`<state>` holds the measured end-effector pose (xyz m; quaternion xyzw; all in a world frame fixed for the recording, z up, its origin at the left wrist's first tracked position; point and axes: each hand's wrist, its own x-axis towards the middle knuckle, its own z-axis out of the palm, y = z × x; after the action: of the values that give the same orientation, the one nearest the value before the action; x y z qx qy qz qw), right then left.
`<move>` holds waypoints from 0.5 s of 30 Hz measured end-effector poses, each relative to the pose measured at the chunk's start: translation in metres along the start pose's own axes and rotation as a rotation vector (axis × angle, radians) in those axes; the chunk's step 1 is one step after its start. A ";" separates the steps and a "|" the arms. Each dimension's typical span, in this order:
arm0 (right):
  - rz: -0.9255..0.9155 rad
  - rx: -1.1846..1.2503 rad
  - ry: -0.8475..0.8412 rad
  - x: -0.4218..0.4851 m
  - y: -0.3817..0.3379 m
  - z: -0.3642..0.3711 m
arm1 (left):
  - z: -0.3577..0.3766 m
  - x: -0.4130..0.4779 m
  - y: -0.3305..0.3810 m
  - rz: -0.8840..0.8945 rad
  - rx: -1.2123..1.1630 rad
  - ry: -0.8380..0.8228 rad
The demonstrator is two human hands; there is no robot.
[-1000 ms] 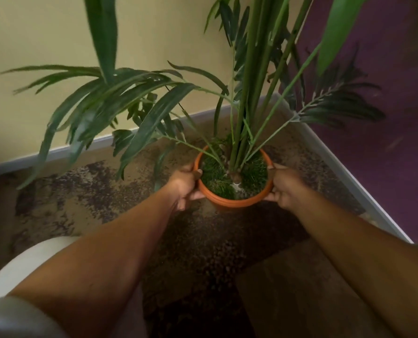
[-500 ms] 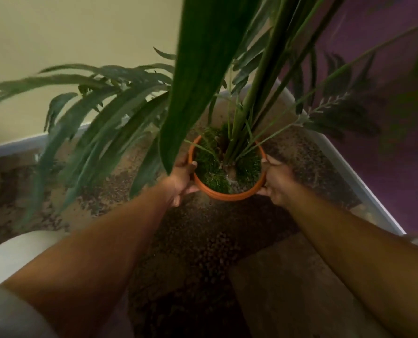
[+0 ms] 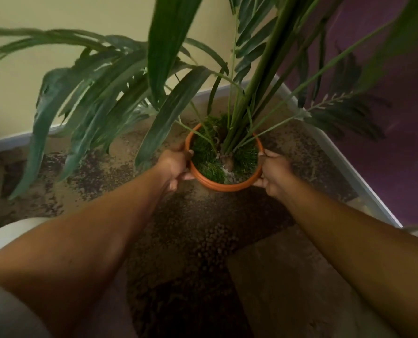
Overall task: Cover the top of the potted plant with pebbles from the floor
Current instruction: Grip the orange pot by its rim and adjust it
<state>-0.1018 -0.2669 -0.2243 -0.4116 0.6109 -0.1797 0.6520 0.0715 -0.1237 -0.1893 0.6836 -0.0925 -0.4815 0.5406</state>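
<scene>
The plant's (image 3: 239,98) stems and leaves are cut off by the top edge. The pot (image 3: 223,185) below its rim is hidden from above. Fingers of the left hand (image 3: 176,164) and right hand (image 3: 272,172) are partly concealed behind the rim. The pebbles (image 3: 215,240) are blurred in shadow.

Pot (image 3: 223,186) + fronds (image 3: 169,57) nearer than before.
</scene>
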 end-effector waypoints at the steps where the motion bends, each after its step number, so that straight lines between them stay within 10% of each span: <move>1: -0.006 0.007 0.001 -0.002 -0.002 0.000 | 0.000 -0.001 0.001 0.008 0.000 0.002; 15: 0.023 -0.066 -0.088 -0.028 0.005 0.044 | -0.045 -0.019 -0.006 -0.047 -0.049 0.077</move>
<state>-0.0672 -0.2293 -0.2138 -0.4334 0.5919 -0.1335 0.6663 0.0936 -0.0797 -0.1860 0.6901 -0.0438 -0.4694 0.5491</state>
